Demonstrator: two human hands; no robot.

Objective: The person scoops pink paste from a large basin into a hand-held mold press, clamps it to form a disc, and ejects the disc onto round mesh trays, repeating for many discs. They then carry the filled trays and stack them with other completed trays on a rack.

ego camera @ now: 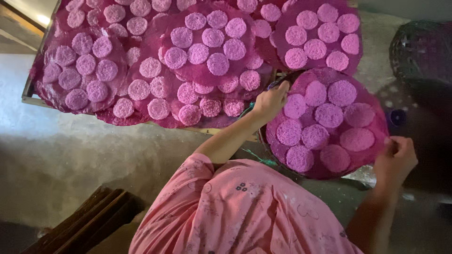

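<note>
A round pink mat (376, 123) carrying several pale pink lacy discs (328, 115) is held between my two hands. My left hand (270, 101) grips the mat's upper left rim, fingers curled over the edge. My right hand (396, 157) pinches the lower right rim. The mat sits slightly tilted, just right of a rack of similar mats. My pink patterned sleeve and top (235, 207) fill the bottom of the view.
Several overlapping round mats (207, 42) loaded with pink discs lie on a wooden-framed rack (29, 96) at the top. A dark woven basket (421, 49) stands at the upper right. Wooden planks (89, 221) lie at the lower left on a grey concrete floor (70, 150).
</note>
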